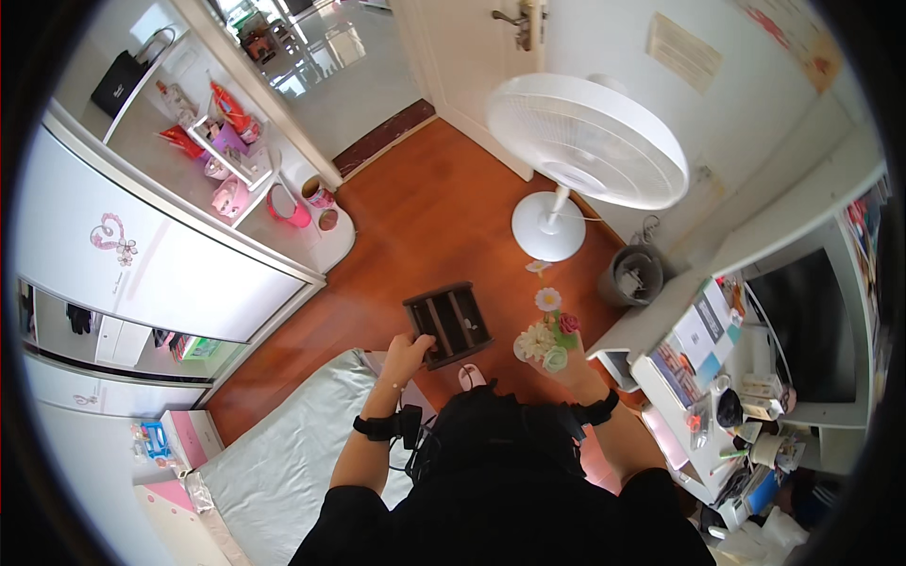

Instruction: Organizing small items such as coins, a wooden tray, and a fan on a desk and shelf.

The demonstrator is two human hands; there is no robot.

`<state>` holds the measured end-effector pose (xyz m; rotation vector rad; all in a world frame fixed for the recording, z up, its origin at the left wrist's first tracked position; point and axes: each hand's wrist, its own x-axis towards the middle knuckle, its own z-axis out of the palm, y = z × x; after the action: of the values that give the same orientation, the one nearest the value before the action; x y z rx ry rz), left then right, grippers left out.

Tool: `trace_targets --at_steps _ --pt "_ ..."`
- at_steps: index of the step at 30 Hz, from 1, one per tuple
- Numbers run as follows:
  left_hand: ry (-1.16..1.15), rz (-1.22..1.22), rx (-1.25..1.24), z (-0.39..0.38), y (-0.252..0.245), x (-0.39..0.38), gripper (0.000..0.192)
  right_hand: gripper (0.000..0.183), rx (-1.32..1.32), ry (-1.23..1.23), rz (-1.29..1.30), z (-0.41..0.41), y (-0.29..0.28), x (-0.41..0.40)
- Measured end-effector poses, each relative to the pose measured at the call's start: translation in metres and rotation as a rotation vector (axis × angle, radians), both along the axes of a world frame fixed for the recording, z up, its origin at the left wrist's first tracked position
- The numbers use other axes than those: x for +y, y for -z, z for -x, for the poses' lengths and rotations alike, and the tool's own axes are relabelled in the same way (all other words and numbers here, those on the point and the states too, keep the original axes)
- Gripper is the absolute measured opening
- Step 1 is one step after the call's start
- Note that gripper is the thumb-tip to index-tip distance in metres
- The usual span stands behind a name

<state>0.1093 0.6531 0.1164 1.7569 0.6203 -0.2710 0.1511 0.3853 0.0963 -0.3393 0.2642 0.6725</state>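
Observation:
My left hand [405,359] grips the near left edge of a dark brown divided holder [459,311], which hangs above the floor in front of me. The holder looks wooden, with slots between its dividers. On the right, my right hand [579,371] holds a bunch of flowers, likely artificial. A white daisy [548,299] stands up on a stem, and a dark pink rose [569,323], a cream bloom [536,342] and a pale green rose [555,359] cluster below it. The blooms hide most of my right fingers and whatever carries the stems.
A white pedestal fan [548,228] stands ahead on the wooden floor [403,212], near a grey waste bin [632,276]. To my right is a cluttered desk [718,453] with a monitor [807,325]. A bed [297,453], wardrobe [163,233] and corner shelf [333,240] flank my left. The doorway lies ahead.

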Motion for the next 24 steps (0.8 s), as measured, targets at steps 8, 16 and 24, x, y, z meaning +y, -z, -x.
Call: trace_targets --at_steps 8,16,24 --pt "-0.173 0.130 -0.163 -0.027 0.010 0.126 0.027 0.025 -0.314 -0.142 0.303 -0.091 0.009 0.149" --pt "-0.352 -0.025 -0.110 -0.112 -0.018 0.192 0.028 0.024 -1.389 -0.065 1.074 -0.211 -0.001 0.270" --pt "-0.301 -0.321 -0.028 -0.271 -0.021 0.276 0.036 0.020 -1.507 -0.131 1.090 -0.372 0.000 0.371"
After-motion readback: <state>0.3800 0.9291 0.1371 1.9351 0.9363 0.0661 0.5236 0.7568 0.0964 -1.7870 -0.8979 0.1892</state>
